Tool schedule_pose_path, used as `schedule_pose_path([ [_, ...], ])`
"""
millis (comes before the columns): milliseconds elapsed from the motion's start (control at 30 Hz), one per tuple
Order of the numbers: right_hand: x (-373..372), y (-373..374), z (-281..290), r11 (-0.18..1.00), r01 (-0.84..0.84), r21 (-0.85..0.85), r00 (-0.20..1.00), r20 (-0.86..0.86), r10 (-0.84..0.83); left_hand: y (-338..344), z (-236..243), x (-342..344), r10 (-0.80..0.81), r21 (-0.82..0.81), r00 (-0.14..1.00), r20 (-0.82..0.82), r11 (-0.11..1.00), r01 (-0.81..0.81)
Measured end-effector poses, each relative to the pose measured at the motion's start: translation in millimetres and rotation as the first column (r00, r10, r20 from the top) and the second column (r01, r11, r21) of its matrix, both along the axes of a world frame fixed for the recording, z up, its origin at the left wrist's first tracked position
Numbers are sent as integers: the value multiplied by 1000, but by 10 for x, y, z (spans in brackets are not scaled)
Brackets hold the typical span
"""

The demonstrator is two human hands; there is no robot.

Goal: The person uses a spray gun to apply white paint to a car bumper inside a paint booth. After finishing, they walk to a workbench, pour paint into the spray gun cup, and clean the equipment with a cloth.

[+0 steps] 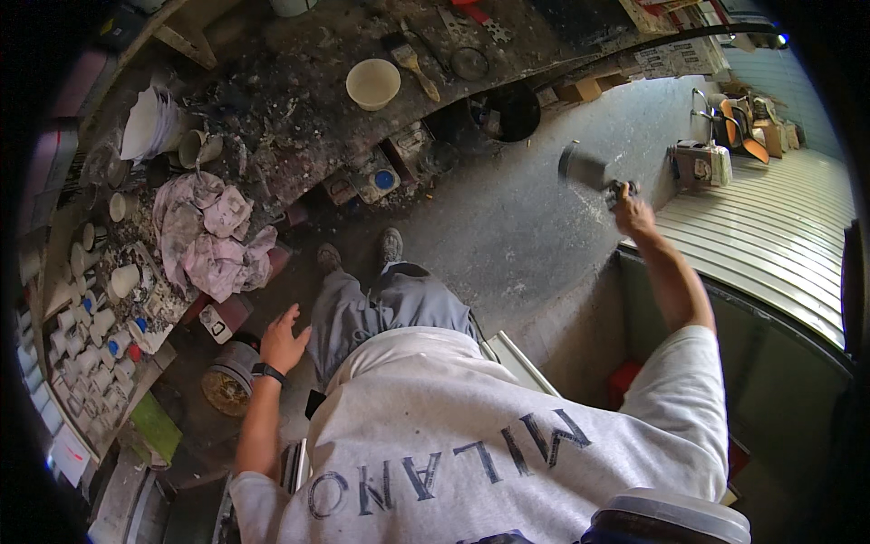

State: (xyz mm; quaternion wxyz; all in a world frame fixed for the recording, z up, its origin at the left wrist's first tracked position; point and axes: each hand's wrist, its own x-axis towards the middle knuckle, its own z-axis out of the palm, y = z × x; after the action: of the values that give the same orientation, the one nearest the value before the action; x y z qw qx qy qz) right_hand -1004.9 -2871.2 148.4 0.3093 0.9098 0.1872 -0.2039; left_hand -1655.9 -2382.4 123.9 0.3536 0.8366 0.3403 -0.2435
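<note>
My right hand (633,218) is stretched out to the far right, its fingers closed round the dark fitting of a grey, cup-shaped tool (584,167). Motion smears the tool, so its exact kind cannot be made out. My left hand (284,341) hangs by my left thigh with a black band at the wrist. Its fingers are apart and nothing is in them. Close to it are a dark red container with a pale label (217,322) and a bucket (230,376) on the floor. A stained pinkish-white cloth (213,231) is heaped on the left bench.
A paint-spattered workbench (299,118) runs across the front and left, holding a cream bowl (372,84), a paintbrush (412,68) and several small cups (91,354). A round black bin (507,111) stands beneath its edge. On the right are a ribbed pale panel (770,208) and an orange chair (743,131).
</note>
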Motion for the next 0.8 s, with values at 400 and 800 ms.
schedule_pose_path([
  [400,-123,323,-153,992,95,84,994,-65,-90,56,260,227,-64,-7,989,-130,998,64],
  [800,-846,338,-426,891,229,393,964,-219,-151,39,327,441,-167,-10,985,-47,986,167],
])
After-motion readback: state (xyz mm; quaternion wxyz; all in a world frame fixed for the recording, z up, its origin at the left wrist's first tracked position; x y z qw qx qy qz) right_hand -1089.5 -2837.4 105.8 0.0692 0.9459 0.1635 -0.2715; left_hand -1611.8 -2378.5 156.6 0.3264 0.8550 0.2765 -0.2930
